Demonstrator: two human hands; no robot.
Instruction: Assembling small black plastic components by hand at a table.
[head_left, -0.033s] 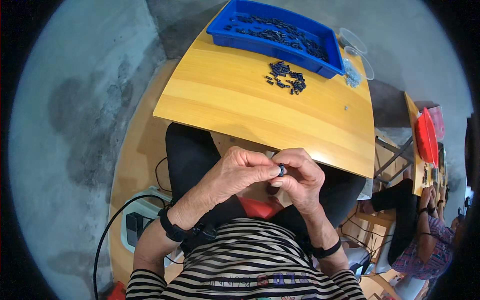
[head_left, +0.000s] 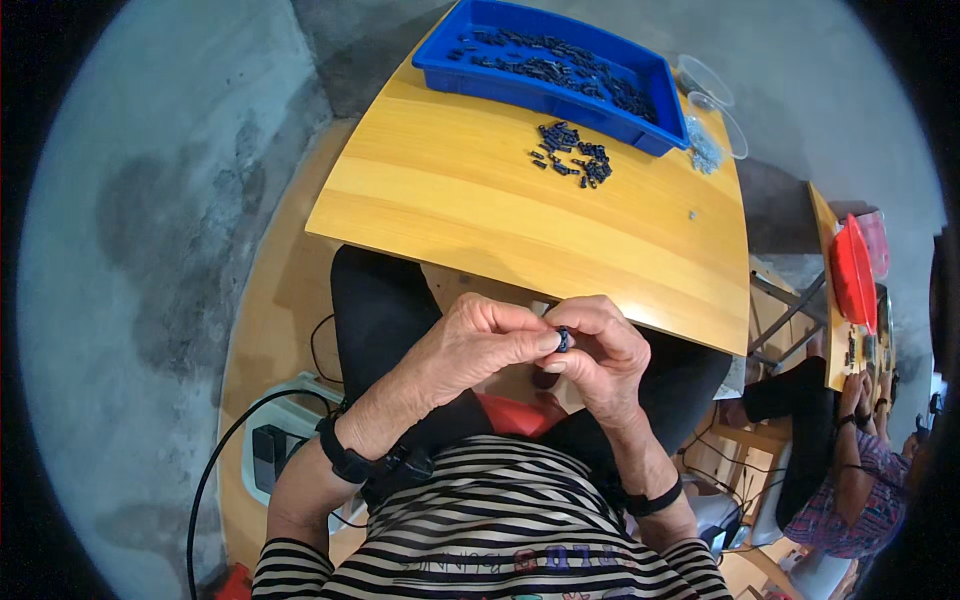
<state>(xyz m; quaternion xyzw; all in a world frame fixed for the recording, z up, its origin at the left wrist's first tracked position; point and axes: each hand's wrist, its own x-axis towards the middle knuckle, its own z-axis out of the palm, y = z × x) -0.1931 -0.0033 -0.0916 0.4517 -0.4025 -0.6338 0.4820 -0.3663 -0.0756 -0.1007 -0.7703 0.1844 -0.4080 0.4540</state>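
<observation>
Just below the near edge of the wooden table [head_left: 470, 210], over my lap, my two hands meet. My left hand [head_left: 470, 345] and my right hand [head_left: 605, 360] both pinch one small black part [head_left: 563, 340] between their fingertips. Each wrist wears a black band. A loose heap of similar small black parts [head_left: 572, 163] lies on the far side of the table. Behind it stands a blue tray [head_left: 440, 62] holding many more black parts.
Two clear plastic cups [head_left: 708, 82] and a little pile of pale bits [head_left: 705, 150] sit at the table's far right corner. Another person [head_left: 850, 470] sits at a second table with a red tray [head_left: 858, 268] on the right. A grey box with a black cable [head_left: 268, 450] lies on the floor at the left.
</observation>
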